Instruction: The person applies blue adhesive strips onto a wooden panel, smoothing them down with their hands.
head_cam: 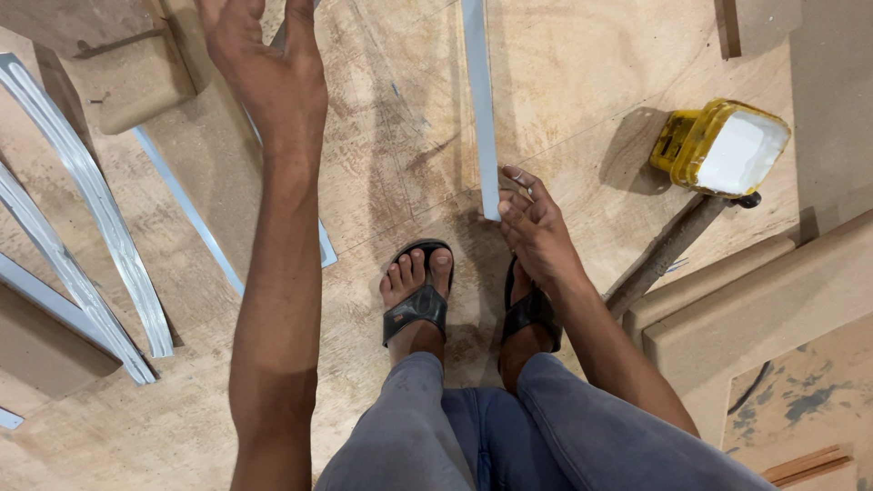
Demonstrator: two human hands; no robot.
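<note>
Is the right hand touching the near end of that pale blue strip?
Touching. The head view shows the right hand with its fingertips pressed against the lower end of the pale blue strip; no gap shows between them.

Our two arms reach down and forward

Our left hand (273,68) stretches far ahead, arm straight, palm open and fingers spread loosely. Our right hand (536,227) stays low by our feet, fingers pinched together at the tips, wrist bent, forearm angled inward.
</note>
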